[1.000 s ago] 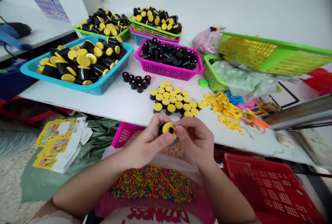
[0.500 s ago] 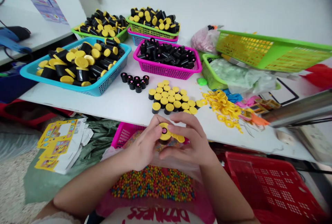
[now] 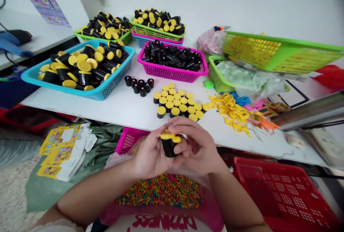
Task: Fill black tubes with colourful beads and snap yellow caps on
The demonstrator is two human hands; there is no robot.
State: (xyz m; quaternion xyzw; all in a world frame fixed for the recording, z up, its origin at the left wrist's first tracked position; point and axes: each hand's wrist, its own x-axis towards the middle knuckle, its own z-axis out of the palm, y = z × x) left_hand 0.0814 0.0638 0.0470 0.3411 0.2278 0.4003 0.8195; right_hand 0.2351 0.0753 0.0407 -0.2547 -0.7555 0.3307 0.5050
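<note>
Left hand: the left hand point(image 3: 150, 155) is curled tight round the black body of a tube point(image 3: 169, 148), held just above the lap.
Right hand: the right hand point(image 3: 200, 149) is closed over the top, fingers arched on the yellow lid point(image 3: 170, 137).
Tube in hand: one. The lid looks seated on it, though slightly askew, so I'd say it is not quite pressed home.
Below the hands: at 6 o'clock, one open bag of coloured candy beads point(image 3: 161, 190), too many to count.
Done, standing: at 12 o'clock on the counter point(image 3: 120, 106), a cluster of capped tubes point(image 3: 176, 103), about twenty.
Not done, standing: at 11 o'clock, open tubes point(image 3: 139, 85), seven or eight.
Loose lids: at 1 o'clock, one heap of yellow rings point(image 3: 231, 112), uncountable.
Done, in baskets: three piled with capped tubes: the blue basket point(image 3: 118, 77) at 10 o'clock and two green baskets point(image 3: 156, 32) at the back.
Not done, in baskets: one pink basket point(image 3: 172, 73) full of bare black tubes.
Judgement: plenty capped, with a large stock uncapped.
</note>
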